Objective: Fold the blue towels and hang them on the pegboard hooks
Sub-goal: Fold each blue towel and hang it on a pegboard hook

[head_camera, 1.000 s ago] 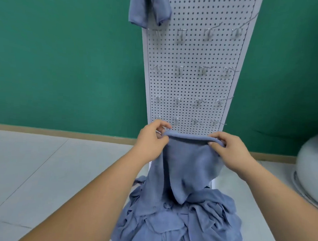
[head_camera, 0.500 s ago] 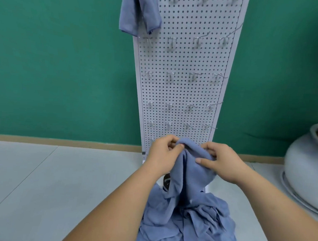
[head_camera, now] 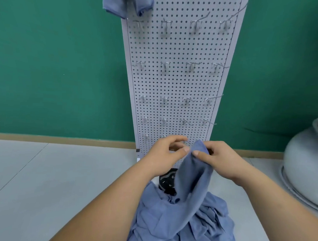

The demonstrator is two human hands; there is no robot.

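— Towels heaped at the pegboard foot: progress?
— Early. One hung towel, top left; remaining hooks bare.
— Current?
— Raised towel, unfolded: right hand pinches its top; left hand touching, grip unclear.

Soft matt blue cloth towel here, thin shiny metal hooks on the smooth matt perforated pegboard, glazed-looking pale pot alongside.

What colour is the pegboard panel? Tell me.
Light grey-white pegboard dotted with rows of dark holes; the head view shows it best.
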